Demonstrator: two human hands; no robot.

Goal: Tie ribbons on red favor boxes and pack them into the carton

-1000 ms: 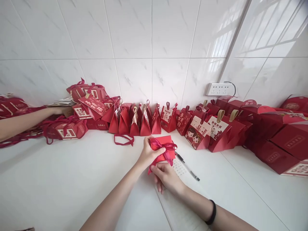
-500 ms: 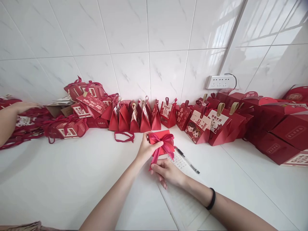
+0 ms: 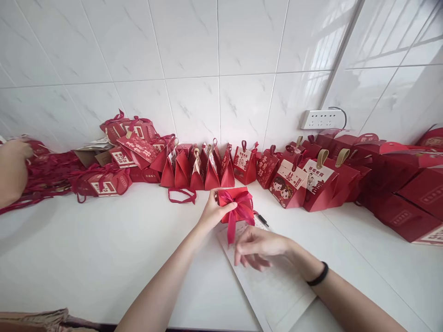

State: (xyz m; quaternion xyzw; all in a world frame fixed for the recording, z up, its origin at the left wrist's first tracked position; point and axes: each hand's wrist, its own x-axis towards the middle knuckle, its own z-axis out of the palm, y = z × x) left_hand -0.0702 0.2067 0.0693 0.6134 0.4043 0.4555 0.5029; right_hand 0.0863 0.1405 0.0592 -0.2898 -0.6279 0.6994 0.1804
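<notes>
L hand (image 3: 212,213) grips 1 small red cardboard box (image 3: 239,191), thumb on its 1 glossy magenta ribbon bow (image 3: 245,199). R hand (image 3: 258,246) just nearer than bow, fingers loosely curled, apparently w/ nothing in them. Prob. bow-finishing step; next move likely needs steady L grip, R fingers free. Beyond R fingers: 1 black-ended pen (image 3: 262,219), part hidden; beneath: white paper (image 3: 273,295), sheet no. unclear.

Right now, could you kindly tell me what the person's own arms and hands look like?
The left hand and right hand are without gloves, and no sleeves show. A plain black band circles the right arm above the wrist.
</notes>
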